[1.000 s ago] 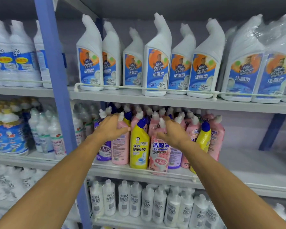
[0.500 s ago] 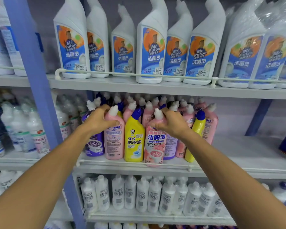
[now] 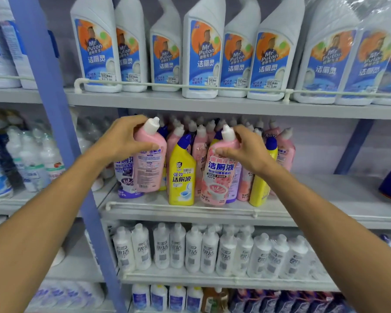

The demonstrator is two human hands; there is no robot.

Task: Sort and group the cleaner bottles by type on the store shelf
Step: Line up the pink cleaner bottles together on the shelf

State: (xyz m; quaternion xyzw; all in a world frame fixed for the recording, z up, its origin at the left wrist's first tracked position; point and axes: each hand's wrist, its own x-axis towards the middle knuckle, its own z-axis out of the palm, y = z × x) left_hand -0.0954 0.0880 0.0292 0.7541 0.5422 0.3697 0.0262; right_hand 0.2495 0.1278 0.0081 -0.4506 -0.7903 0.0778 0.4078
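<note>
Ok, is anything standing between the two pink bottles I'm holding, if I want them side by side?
Yes. One yellow bottle with a blue cap stands at the front of the shelf, between the left pink bottle in your left grip and the right pink bottle in your right grip.

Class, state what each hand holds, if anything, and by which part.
The left hand grips the left pink bottle by its shoulder, below the white cap. The right hand grips the right pink bottle by its neck and shoulder.
</note>
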